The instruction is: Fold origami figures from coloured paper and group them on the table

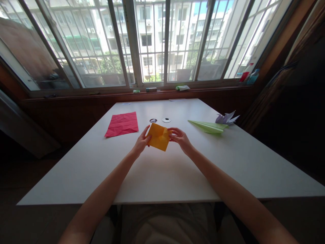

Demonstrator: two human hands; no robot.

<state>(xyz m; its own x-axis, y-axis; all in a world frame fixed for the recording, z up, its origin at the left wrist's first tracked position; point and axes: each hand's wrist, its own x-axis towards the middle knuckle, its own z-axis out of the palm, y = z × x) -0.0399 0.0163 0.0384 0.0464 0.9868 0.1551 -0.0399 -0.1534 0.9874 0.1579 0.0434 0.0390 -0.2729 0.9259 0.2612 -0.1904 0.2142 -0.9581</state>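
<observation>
A folded square of orange-yellow paper (157, 138) is held up above the white table (162, 179), tilted toward me. My left hand (142, 139) grips its left edge, thumb on the near face and fingers behind. At the right corner my right hand (179, 137) pinches the paper between thumb and fingers. Creases show near that corner. To the left of my hands lies a creased red sheet of paper (122, 124), spread flat. On the right are a light green paper plane (209, 127) and a pale purple folded paper piece (226, 118).
Two round cable holes, one with a white cover (166, 120), sit in the table beyond the paper. Small packets and a box (151, 89) rest on the sill of the barred window. Bottles (252, 77) stand at the sill's right end, near a dark curtain (274, 84).
</observation>
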